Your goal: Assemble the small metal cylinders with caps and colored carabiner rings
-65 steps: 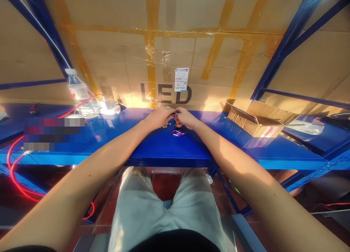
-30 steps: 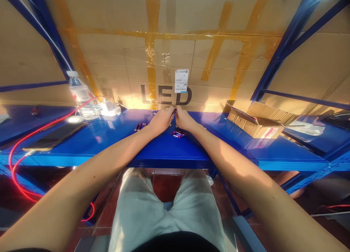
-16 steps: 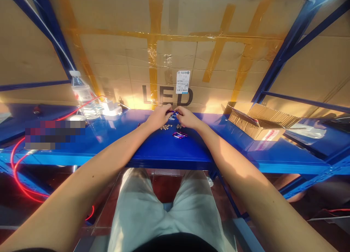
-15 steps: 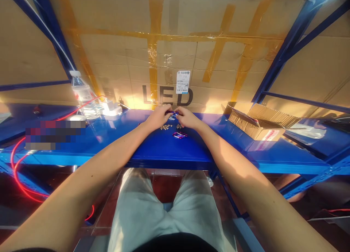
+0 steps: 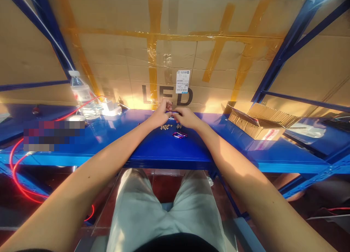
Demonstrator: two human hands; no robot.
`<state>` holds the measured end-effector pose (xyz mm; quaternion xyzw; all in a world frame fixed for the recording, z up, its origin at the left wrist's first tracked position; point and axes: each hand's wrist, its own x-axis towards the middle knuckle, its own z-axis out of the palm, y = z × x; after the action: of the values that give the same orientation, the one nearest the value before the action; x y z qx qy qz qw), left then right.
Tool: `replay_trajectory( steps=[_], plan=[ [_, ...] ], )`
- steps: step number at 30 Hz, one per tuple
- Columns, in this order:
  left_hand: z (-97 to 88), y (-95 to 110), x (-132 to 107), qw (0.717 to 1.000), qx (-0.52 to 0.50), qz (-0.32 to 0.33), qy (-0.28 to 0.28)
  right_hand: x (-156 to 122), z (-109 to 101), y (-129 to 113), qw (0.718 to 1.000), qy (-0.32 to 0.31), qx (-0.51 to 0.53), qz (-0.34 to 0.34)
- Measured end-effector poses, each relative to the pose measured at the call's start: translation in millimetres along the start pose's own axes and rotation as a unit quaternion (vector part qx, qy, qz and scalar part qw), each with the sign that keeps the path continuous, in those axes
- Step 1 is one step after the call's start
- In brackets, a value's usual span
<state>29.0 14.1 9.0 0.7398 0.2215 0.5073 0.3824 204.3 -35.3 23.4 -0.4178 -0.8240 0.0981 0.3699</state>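
My left hand is over the back of the blue tabletop, its index finger raised away from the thumb, with nothing visible in the gap. Close beside it, my right hand has its fingers pinched on a small thin purplish piece, mostly hidden by the fingertips. Below the hands lie a loose group of small brass-coloured parts and a smaller brass group. Nearer to me is a little pile of shiny purple pieces. Some small silvery bits show between the hands.
A large taped cardboard sheet stands behind the blue table. To the left are a water bottle, a white plug adapter and a red cable. An opened carton sits to the right.
My left index finger has lifted away from the thumb and the small piece. My right hand has stayed almost in place. The parts on the table have not moved.
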Motion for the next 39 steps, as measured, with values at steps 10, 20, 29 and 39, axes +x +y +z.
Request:
replay_trajectory(
  steps=[10,20,29,39],
  plan=[
    [-4.9,27,-4,0.954,-0.267,-0.127,-0.055,-3,12,-9,1.000,-0.015,-0.001,-0.017],
    [-18.1,27,-5,0.920,-0.345,-0.161,-0.088,-3,12,-13,0.999,-0.029,-0.008,-0.012],
    [-26.3,22,-5,0.917,-0.344,-0.185,-0.084,-2,15,-11,0.995,-0.032,0.036,-0.082],
    [-28.5,18,-5,0.906,-0.352,-0.203,-0.116,-8,12,-24,0.985,-0.109,0.119,0.068]
  ],
)
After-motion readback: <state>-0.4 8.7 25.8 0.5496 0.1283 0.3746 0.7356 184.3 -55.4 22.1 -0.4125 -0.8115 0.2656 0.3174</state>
